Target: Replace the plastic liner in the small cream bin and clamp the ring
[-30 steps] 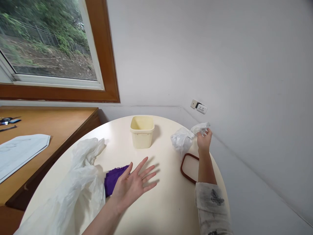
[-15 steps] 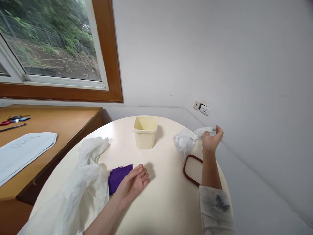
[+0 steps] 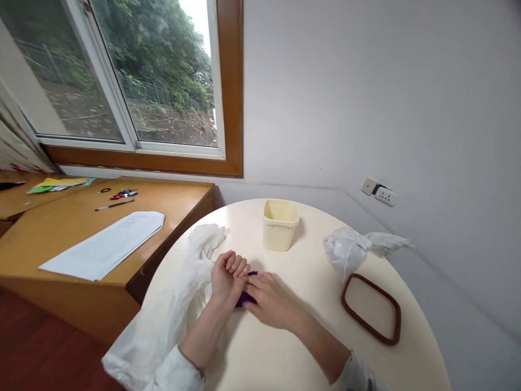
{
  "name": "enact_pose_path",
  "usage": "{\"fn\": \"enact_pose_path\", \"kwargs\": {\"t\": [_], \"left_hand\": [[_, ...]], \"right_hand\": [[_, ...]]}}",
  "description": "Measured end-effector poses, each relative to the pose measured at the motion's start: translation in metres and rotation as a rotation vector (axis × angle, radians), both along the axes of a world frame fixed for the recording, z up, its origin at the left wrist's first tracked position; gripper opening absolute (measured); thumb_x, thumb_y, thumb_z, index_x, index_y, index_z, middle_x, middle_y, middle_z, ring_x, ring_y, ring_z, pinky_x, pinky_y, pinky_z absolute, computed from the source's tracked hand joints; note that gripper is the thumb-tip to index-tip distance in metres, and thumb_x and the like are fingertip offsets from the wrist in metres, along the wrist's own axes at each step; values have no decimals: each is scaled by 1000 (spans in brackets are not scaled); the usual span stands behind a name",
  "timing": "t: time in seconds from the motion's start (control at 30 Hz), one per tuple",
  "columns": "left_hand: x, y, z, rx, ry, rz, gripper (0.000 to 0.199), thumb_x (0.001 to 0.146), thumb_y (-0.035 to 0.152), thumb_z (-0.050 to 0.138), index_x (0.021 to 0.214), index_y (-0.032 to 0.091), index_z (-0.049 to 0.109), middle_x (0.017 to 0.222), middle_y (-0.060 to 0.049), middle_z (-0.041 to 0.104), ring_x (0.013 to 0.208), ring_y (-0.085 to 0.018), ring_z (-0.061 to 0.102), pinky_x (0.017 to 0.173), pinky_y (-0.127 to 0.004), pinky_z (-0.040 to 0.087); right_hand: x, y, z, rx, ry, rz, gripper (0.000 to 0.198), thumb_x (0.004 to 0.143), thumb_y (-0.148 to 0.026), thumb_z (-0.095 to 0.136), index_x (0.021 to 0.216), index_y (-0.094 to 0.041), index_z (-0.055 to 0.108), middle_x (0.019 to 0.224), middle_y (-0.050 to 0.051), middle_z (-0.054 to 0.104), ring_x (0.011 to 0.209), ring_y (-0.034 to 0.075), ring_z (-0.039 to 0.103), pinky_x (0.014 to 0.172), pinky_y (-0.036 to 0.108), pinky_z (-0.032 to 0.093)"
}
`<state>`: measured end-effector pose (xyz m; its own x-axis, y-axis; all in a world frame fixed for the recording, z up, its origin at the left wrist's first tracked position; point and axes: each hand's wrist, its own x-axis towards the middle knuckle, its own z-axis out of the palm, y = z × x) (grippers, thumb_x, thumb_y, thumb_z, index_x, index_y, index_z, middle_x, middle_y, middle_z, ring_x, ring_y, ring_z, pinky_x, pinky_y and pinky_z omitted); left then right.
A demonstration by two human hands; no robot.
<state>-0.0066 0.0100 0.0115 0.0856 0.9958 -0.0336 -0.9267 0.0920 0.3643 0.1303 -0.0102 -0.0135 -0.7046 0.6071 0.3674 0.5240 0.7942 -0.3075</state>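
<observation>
the purple cloth point(image 3: 245, 298) is on the table point(image 3: 277, 358), under and between the two hands, with only a dark patch and a bit of its far edge showing. to handle it well, i'd let the right hand point(image 3: 268, 301) press lightly with flat fingers and the left hand point(image 3: 228, 274) take a corner between thumb and fingertip, so the cloth doesn't bunch. its ragged edge probably frays, so a soft pinch seems better than a tug. the white plastic bag point(image 3: 179, 309) lies under and beside the left forearm and could easily be dragged along by that sleeve; lifting the elbow a little should help.

as for pose, the left forearm slants up and inward, and the left fingers curl in toward the palm; whether they have hold of any cloth, i cannot tell. the right hand comes across from the other side, palm down, fingers reaching over the cloth as far as the left wrist. it touches the cloth, but whether it grasps it is hidden.

beyond the hands stands the yellow tub point(image 3: 280, 231); off to the right hand's outer side are the tied white bundle point(image 3: 345, 252) and the brown frame point(image 3: 366, 325), both well apart from the fingers.
</observation>
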Motion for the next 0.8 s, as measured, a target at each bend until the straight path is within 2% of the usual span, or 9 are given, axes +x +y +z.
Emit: {"fn": "enact_pose_path", "kwargs": {"t": [0.1,0.27,0.37,0.43,0.53,0.57,0.67,0.73,0.8], "left_hand": [[-2,4,-6,-41,36,60,37,74,17,49,45,18,25,40,6,20,36,-6,22,38,-22,21],[-3,8,-18,-86,82,111,34,72,18,51,46,18,29,40,7,23,35,-6,24,38,-21,22],[-4,10,-22,-111,109,142,33,71,18,51,46,18,30,40,7,24,35,-5,24,38,-21,22],[-3,11,-24,-129,127,166,33,72,18,50,46,18,30,40,7,25,35,-5,24,37,-21,22],[-2,13,-29,-161,146,184,33,71,17,51,46,18,30,40,7,24,35,-5,24,37,-22,21],[-1,13,-31,-173,151,183,32,71,17,51,46,18,30,40,8,24,35,-5,23,37,-22,21],[1,13,-36,-208,167,166,32,70,18,51,47,18,29,41,8,24,35,-5,24,37,-22,21],[3,12,-38,-221,178,146,32,70,19,51,48,18,28,42,8,25,35,-5,25,37,-21,22],[5,11,-38,-228,185,126,32,70,19,51,49,18,29,43,8,25,36,-5,25,38,-21,22]], "right_hand": [[-9,-6,-19,-46,-94,0,32,81,-33,54,110,-21,52,105,6,57,97,20,50,83,34,37],[-2,-7,-25,-4,-118,-100,25,87,-17,37,100,-21,57,91,5,59,85,18,51,75,33,35],[5,-10,-23,-86,-42,-123,25,85,-14,35,89,-19,60,85,4,60,81,17,51,75,34,34],[12,-10,-22,-297,114,-161,22,83,-16,39,85,-19,60,82,3,61,78,16,52,73,32,35],[30,-1,-17,-761,370,-222,20,81,-23,43,80,-16,61,72,2,61,67,14,53,64,28,38],[39,5,-13,-887,430,-232,21,80,-26,44,78,-15,61,68,2,61,63,14,53,61,27,38],[70,25,17,-1062,622,-237,24,75,-34,55,82,-13,63,73,4,64,67,14,57,65,27,42],[90,38,50,-987,773,-259,27,72,-36,60,86,-14,64,82,5,66,73,16,59,70,29,44],[103,51,88,-716,933,-356,27,72,-37,60,88,-16,64,86,4,66,78,16,59,75,30,44]]}}
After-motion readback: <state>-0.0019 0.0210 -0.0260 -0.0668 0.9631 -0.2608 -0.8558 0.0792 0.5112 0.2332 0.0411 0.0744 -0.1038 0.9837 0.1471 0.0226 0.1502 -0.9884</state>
